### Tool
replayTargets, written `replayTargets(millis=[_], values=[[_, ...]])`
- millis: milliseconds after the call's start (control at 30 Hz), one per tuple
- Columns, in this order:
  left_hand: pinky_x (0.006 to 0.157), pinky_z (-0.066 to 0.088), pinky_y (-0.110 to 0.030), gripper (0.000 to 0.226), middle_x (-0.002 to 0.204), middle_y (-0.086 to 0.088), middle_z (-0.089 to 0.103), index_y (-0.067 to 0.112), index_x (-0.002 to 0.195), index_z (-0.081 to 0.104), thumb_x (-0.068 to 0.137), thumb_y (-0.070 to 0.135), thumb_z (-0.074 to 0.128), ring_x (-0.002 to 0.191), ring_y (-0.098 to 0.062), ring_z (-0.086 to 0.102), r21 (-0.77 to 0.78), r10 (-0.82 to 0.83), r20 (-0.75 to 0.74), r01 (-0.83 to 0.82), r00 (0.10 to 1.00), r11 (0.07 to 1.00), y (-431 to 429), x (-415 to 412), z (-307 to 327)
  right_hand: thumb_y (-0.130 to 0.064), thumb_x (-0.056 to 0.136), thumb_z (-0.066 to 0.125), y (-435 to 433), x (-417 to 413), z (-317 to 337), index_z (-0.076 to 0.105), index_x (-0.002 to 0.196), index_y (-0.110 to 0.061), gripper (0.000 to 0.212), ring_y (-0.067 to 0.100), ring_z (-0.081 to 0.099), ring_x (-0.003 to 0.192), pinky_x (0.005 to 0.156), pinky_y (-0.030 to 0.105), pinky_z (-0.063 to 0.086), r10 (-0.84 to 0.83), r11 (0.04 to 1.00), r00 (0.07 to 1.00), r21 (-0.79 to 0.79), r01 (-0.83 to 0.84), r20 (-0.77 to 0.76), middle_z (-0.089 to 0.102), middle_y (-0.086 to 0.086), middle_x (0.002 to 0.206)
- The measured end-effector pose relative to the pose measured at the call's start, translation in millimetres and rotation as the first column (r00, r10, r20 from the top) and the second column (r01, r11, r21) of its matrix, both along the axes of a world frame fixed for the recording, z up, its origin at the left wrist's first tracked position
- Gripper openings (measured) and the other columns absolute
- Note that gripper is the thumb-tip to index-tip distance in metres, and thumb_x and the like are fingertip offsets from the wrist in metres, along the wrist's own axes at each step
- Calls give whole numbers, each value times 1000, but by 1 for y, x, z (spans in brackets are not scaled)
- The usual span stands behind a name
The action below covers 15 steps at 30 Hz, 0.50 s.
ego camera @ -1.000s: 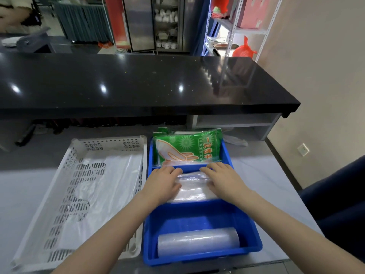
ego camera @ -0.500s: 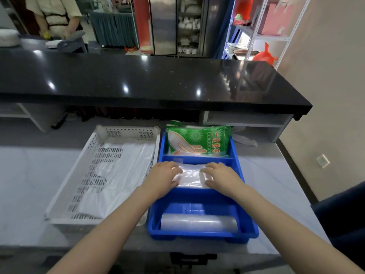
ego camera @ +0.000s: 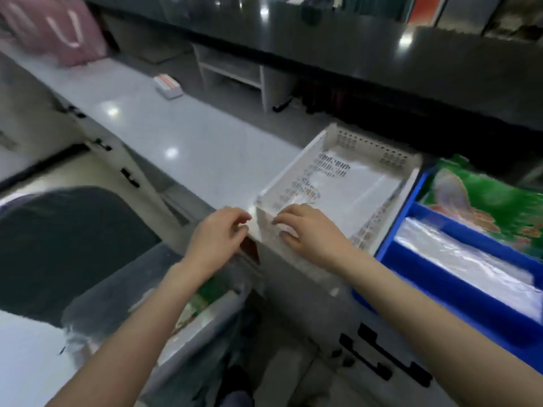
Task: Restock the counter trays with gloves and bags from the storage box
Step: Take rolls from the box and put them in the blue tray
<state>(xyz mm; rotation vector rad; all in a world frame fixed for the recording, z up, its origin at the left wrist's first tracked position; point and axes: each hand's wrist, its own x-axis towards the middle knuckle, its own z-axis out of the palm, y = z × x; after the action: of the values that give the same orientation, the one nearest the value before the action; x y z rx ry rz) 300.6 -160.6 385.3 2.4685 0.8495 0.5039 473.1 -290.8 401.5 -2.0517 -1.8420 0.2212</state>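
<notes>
Loosely curled and empty, your left hand (ego camera: 219,237) and right hand (ego camera: 305,230) flank the near corner of the white tray (ego camera: 367,146), which runs lengthwise toward 1 o'clock.

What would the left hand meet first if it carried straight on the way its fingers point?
Most likely the near corner of the white tray, just ahead of the left hand. The right hand lies right behind that corner. Blur leaves their heights uncertain.
</notes>
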Motion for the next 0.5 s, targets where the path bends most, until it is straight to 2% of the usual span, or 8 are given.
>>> replayTargets(millis=[100, 167, 300, 400, 500], values=[[84, 50, -29, 16, 99, 3, 68, 20, 102, 68, 87, 15, 63, 92, -13, 62, -60, 188, -22, -189, 982, 980, 30, -76, -24, -20, 89, 57, 44, -42, -15, 68, 110, -15, 25, 30, 58, 103, 88, 44, 46, 120, 992, 993, -43, -120, -4, 65, 8, 114], [82, 52, -34, 15, 96, 1, 70, 17, 99, 69, 86, 12, 64, 89, -16, 64, -113, 299, -62, -305, 952, 946, 47, -124, -46, -23, 90, 54, 74, -68, -32, 68, 108, -13, 25, 31, 57, 102, 86, 45, 47, 179, 976, 984, -127, -176, 13, 64, 10, 112], [77, 50, -30, 18, 93, -1, 71, 17, 97, 69, 81, 9, 66, 85, -18, 66, -245, 457, -232, -507, 858, 827, 67, -206, -101, -24, 91, 50, 125, -121, -79, 62, 117, -16, 29, 30, 54, 106, 83, 44, 48, 261, 910, 965, -335, -243, 9, 59, 8, 115], [80, 52, -33, 21, 95, -5, 71, 16, 100, 68, 80, 9, 68, 88, -23, 67, -367, 467, -357, -582, 809, 726, 76, -253, -151, -23, 92, 50, 154, -161, -124, 58, 124, -19, 34, 29, 51, 112, 87, 42, 48, 297, 842, 954, -460, -282, -42, 57, 7, 120], [79, 48, -31, 31, 110, -8, 68, 16, 113, 62, 82, 16, 68, 98, -27, 64, -421, 399, -494, -614, 772, 667, 80, -286, -202, -22, 91, 51, 180, -197, -172, 52, 131, -20, 39, 29, 48, 119, 94, 44, 44, 306, 765, 949, -574, -293, -76, 52, 7, 128]])
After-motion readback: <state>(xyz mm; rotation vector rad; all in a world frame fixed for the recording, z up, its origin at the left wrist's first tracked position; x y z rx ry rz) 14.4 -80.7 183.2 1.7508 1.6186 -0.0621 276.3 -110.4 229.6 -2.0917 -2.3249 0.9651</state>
